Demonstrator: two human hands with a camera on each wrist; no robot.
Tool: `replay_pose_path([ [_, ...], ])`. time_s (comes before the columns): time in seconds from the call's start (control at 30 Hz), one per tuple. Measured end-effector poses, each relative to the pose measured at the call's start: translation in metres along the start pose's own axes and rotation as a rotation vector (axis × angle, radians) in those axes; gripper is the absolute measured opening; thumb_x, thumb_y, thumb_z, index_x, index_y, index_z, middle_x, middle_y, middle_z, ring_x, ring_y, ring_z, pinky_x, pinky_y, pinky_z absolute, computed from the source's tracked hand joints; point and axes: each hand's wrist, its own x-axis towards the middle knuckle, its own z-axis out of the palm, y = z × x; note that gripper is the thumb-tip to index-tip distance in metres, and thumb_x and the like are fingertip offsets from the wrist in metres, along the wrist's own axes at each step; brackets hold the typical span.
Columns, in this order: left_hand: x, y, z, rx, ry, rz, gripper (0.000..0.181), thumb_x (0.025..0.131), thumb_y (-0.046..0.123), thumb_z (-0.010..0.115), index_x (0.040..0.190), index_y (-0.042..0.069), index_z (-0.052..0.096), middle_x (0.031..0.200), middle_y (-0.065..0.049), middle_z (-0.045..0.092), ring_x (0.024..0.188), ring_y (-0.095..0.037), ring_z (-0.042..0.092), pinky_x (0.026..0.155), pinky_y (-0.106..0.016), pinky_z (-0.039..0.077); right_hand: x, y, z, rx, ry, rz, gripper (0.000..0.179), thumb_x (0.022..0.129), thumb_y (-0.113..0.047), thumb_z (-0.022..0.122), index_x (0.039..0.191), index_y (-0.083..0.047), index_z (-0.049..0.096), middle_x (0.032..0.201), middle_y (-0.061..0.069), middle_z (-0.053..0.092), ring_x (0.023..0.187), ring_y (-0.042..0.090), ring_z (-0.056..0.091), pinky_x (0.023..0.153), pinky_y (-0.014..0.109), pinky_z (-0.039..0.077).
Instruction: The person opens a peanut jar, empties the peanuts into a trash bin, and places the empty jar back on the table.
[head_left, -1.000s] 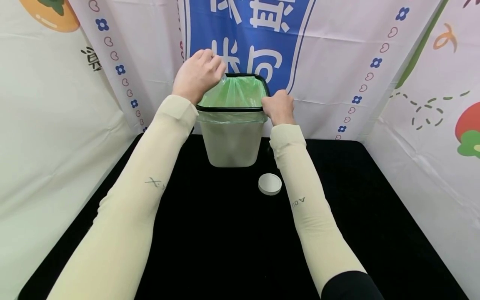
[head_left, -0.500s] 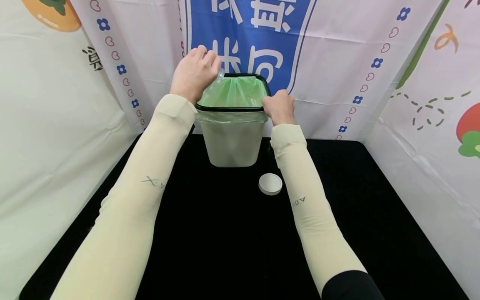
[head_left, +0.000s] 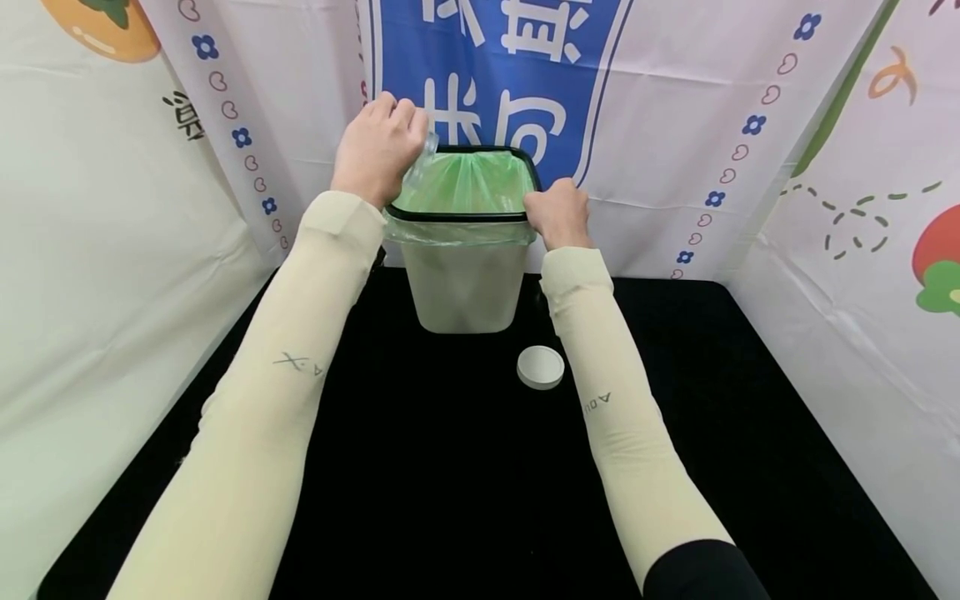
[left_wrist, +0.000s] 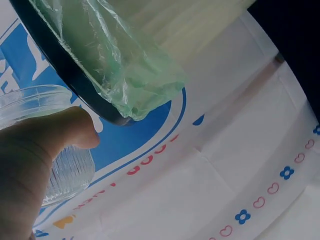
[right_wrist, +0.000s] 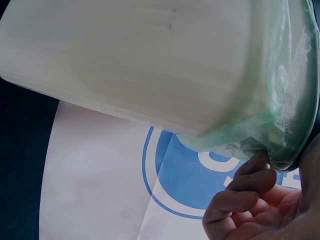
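Note:
My left hand (head_left: 378, 152) grips a clear ribbed jar (left_wrist: 72, 172) beside the left rim of a pale trash bin (head_left: 465, 287). In the head view only a sliver of the jar shows past the fingers. The left wrist view has its wide threaded mouth beside the bin's black rim (left_wrist: 55, 65). A green plastic bag (head_left: 480, 183) lines the bin and folds out over its edge. My right hand (head_left: 558, 214) holds the bin's right rim, its curled fingers (right_wrist: 255, 175) pressed against the bag's folded edge in the right wrist view.
A round white lid (head_left: 540, 367) lies on the black tabletop (head_left: 450, 467) in front of the bin, just left of my right forearm. Behind the bin hangs a printed cloth backdrop (head_left: 637, 108), with cloth walls on both sides.
My left hand has moved a little left with the jar, away from the bin's opening, and more of the jar now shows. The right hand keeps its hold on the rim.

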Motion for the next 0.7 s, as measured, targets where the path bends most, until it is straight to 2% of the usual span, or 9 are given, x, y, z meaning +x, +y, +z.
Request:
replay_pose_path([
  [0.17,-0.001,-0.004,0.000,-0.047,-0.067,-0.060,0.059,0.076,-0.013,0.059,0.134,-0.015,0.048,0.127,-0.033,0.057,0.119,-0.050,0.052,0.114,-0.057,0.047,0.001,0.000,0.001,-0.001,0.006,-0.003,0.008,0.093,-0.020,0.051,0.092,-0.012,0.053,0.099,0.011,0.055,0.089,0.027,0.056,0.065,0.032,0.045],
  [0.3,-0.005,-0.009,0.001,-0.102,-0.087,-0.124,0.061,0.073,-0.008,0.061,0.132,-0.015,0.048,0.129,-0.034,0.056,0.120,-0.051,0.050,0.114,-0.058,0.046,0.001,0.000,0.001,0.003,0.002,-0.002,0.008,0.093,-0.020,0.051,0.093,-0.012,0.053,0.097,0.011,0.054,0.087,0.027,0.055,0.064,0.032,0.044],
  [0.47,-0.010,-0.014,0.003,-0.185,-0.094,-0.199,0.072,0.073,0.001,0.074,0.138,-0.014,0.045,0.136,-0.033,0.054,0.124,-0.050,0.048,0.117,-0.056,0.044,0.000,0.000,0.002,0.004,0.010,0.001,0.009,0.092,-0.020,0.051,0.094,-0.012,0.053,0.101,0.012,0.055,0.090,0.027,0.055,0.066,0.033,0.045],
  [0.7,-0.015,-0.017,0.006,-0.332,-0.057,-0.290,0.082,0.070,0.006,0.084,0.141,-0.011,0.045,0.140,-0.030,0.055,0.126,-0.046,0.047,0.117,-0.056,0.046,0.000,0.001,0.001,0.001,0.012,-0.007,0.008,0.092,-0.020,0.051,0.092,-0.012,0.053,0.103,0.012,0.055,0.091,0.027,0.055,0.066,0.032,0.045],
])
